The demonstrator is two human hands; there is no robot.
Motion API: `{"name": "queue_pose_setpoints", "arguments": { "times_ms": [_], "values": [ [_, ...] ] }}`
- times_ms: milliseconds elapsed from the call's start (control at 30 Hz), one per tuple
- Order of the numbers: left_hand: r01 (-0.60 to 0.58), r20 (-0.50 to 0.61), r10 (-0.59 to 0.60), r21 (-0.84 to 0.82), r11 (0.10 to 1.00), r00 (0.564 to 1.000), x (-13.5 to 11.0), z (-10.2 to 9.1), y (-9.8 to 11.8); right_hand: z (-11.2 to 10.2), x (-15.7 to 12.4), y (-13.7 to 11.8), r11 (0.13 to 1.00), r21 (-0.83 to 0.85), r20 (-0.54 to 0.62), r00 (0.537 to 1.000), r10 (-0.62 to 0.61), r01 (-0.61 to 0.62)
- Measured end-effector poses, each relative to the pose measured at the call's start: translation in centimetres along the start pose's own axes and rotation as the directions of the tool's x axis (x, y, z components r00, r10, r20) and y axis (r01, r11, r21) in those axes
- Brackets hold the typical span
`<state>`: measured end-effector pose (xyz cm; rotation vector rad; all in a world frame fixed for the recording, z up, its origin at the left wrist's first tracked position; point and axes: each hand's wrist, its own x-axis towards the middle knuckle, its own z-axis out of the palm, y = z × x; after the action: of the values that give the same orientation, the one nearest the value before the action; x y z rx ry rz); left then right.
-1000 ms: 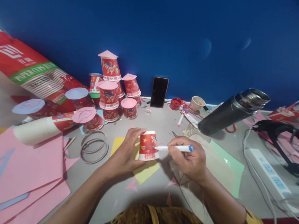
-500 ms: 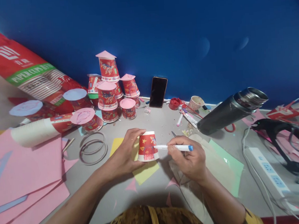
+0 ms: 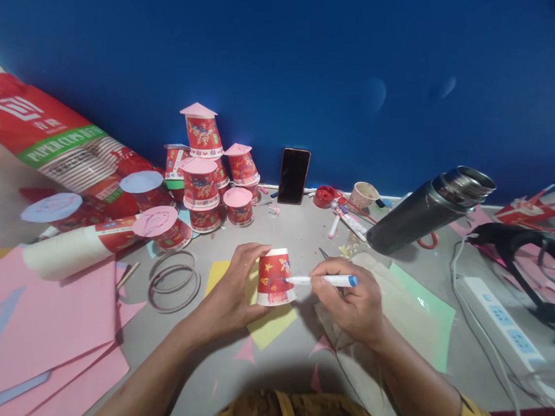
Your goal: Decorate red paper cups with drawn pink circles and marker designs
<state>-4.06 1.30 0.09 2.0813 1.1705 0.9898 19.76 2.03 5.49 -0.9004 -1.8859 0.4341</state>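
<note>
My left hand (image 3: 233,286) grips a red paper cup (image 3: 273,278) from its left side, thumb low and fingers near the top. The cup is upside down, its wide white rim at the bottom, over a yellow paper sheet (image 3: 274,325). Between the fingers of my right hand (image 3: 349,298) is a white marker pen (image 3: 327,281) with a blue end. The pen lies nearly level, and its tip meets the right part of the cup's printed side. Some reddish-pink colouring shows low on the cup.
Stacked red cups with pink paper tops (image 3: 200,182) stand at the back. A phone (image 3: 294,175) leans on the blue wall. At right are a dark flask (image 3: 425,213) and a power strip (image 3: 501,319); at left, pink paper sheets (image 3: 47,313) and tape-like rings (image 3: 173,282).
The marker's tip has shifted slightly left and down on the cup. The whole view has tilted a little, so things sit slightly lower. Both hands keep their hold.
</note>
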Motion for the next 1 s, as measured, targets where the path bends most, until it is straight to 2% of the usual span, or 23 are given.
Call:
{"name": "queue_pose_setpoints", "arguments": {
  "times_ms": [1000],
  "values": [
    [-0.011, 0.041, 0.012, -0.032, 0.999, 0.999, -0.05, 0.26, 0.03, 0.43, -0.23, 0.18, 1.0, -0.015, -0.01, 1.0, -0.025, 0.025]
  ]
}}
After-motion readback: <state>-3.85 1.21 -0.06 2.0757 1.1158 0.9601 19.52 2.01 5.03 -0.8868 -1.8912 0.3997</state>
